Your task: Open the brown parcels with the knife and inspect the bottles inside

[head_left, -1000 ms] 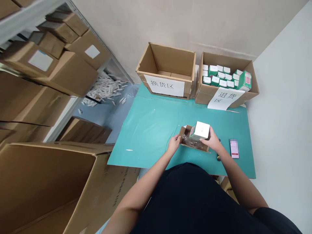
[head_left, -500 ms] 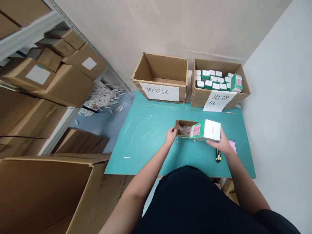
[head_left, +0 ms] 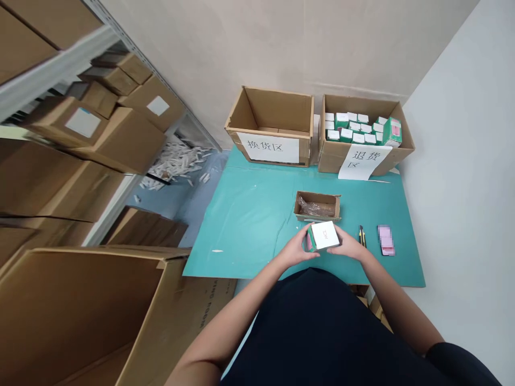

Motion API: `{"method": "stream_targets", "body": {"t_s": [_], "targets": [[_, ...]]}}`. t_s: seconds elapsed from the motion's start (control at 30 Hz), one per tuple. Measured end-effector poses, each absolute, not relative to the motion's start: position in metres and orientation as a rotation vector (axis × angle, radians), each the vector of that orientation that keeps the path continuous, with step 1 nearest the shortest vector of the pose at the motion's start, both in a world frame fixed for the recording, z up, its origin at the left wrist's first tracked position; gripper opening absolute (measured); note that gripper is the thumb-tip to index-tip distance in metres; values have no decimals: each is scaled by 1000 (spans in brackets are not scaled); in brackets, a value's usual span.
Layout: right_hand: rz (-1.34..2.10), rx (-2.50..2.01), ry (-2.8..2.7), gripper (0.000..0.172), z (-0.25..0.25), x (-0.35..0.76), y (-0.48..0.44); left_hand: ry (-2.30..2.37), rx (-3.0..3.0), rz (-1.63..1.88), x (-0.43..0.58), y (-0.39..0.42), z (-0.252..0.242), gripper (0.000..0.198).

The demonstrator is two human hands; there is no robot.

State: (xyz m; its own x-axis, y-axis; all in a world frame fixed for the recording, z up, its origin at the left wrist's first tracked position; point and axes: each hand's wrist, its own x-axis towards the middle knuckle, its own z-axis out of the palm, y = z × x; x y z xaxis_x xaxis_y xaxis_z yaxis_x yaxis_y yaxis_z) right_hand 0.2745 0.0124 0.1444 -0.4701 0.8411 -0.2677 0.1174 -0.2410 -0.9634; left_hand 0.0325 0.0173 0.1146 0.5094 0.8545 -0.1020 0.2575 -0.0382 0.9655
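White box (head_left: 324,236) now between left hand (head_left: 295,249) and right hand (head_left: 348,246) (teal mat (head_left: 245,225) below).

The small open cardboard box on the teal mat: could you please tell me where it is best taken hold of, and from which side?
Take the near long wall of the small cardboard box by its top edge, coming from above on the person's side. The box sits upright and open, so that rim is free and closest, and the hand stays off the crumpled clear plastic inside.

The small carton (head_left: 324,236) is white-topped with a green, pink-panelled side; the mat (head_left: 245,225) is teal.
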Motion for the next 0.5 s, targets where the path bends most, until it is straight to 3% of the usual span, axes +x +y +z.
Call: {"method": "stream_targets", "body": {"t_s": [0.13,0.33,0.5], "targets": [[1693,-1229,-1558,99,149,266,13,1229,1594,742,40,4,94,80],[1173,-1488,-1844,68,161,239,6,1441,1662,849,38,-8,50,75],[844,-1685,-2251,67,158,209,9,1528,1782,844,38,-9,26,72]]}}
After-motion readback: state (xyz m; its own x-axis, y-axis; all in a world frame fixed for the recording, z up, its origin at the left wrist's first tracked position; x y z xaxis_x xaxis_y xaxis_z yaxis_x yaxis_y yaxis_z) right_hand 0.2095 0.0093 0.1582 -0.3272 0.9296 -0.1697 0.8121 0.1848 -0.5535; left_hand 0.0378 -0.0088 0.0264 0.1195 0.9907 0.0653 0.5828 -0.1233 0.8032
